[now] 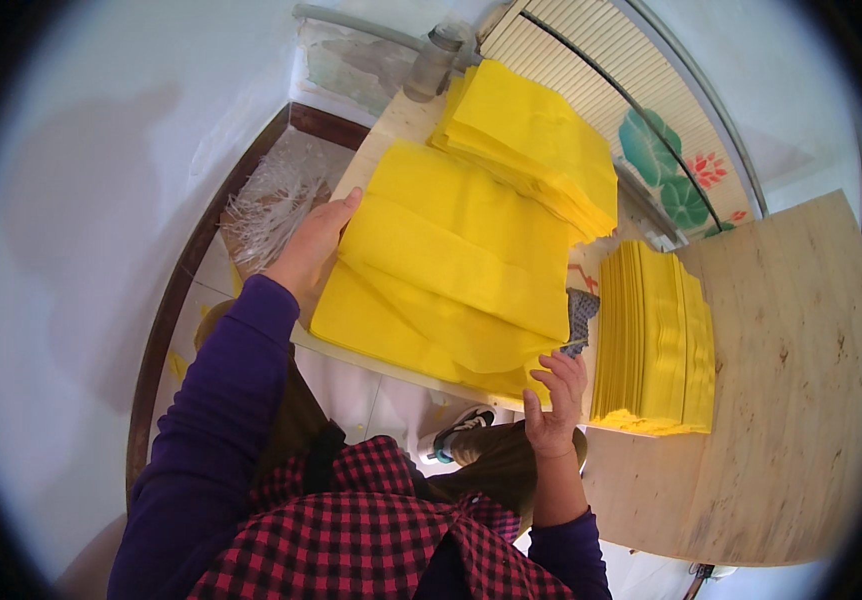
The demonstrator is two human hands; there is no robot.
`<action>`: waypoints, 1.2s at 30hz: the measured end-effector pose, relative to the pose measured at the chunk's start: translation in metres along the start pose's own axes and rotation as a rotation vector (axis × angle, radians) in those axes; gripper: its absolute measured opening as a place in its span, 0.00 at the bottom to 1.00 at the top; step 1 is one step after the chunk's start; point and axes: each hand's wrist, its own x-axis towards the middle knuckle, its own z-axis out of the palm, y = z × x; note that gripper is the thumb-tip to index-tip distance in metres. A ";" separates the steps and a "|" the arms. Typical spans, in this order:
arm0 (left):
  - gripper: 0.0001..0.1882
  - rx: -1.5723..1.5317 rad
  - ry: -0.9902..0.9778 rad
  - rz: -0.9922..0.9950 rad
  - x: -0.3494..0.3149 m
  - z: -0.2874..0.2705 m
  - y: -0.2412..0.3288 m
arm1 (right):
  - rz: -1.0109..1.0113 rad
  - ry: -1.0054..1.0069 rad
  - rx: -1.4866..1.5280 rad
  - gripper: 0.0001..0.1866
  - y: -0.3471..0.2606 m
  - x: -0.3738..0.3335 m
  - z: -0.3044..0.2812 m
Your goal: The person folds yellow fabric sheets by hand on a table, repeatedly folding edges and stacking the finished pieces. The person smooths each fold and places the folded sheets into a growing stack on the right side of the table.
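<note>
A stack of yellow, fabric-like sheets [451,235] lies before me on a low pale table [381,345], its top sheets creased and slightly fanned. Against the stack's left edge rests my left hand [316,245], its visible fingers stretched along the side; the others are hidden. My right hand [557,400] is at the near right corner of the stack, palm up, fingers apart and slightly curled, with nothing seen in it. Just beyond those fingers lies a grey knitted or woven piece [579,318], partly covered by the sheets.
Another yellow pile [536,140] sits at the far side, near a clear bottle [436,62]. To the right, yellow sheets stand on edge in a row [651,340] beside a wooden board [771,380]. White shredded strands [276,200] lie on the left, by the wall.
</note>
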 end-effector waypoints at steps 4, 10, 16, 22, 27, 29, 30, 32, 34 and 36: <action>0.21 -0.003 -0.010 0.036 0.006 -0.003 -0.007 | -0.005 0.101 0.031 0.12 -0.012 0.007 -0.012; 0.13 0.118 -0.196 0.085 0.022 -0.018 -0.024 | 0.132 0.146 0.077 0.10 -0.010 0.012 -0.016; 0.11 0.198 -0.190 0.094 0.021 -0.021 -0.025 | 0.489 0.130 0.275 0.20 0.039 0.016 -0.008; 0.12 0.317 -0.214 0.154 0.012 -0.024 -0.017 | 0.532 -0.134 0.194 0.36 0.083 0.041 -0.004; 0.10 0.454 -0.204 0.235 0.008 -0.031 -0.011 | 0.332 -0.285 0.126 0.44 0.094 0.070 -0.004; 0.09 0.503 -0.197 0.306 0.004 -0.032 -0.012 | 0.282 -0.333 0.101 0.46 0.094 0.080 -0.004; 0.09 0.514 -0.203 0.339 0.000 -0.035 -0.011 | 0.256 -0.353 0.085 0.47 0.093 0.084 -0.004; 0.08 0.552 -0.224 0.367 -0.003 -0.037 -0.010 | 0.203 -0.383 0.054 0.49 0.090 0.091 -0.005; 0.08 0.619 -0.245 0.338 -0.005 -0.040 -0.006 | 0.169 -0.413 0.014 0.50 0.086 0.097 -0.009; 0.08 0.584 -0.317 0.374 -0.007 -0.041 -0.003 | 0.212 -0.482 0.026 0.47 0.079 0.099 -0.016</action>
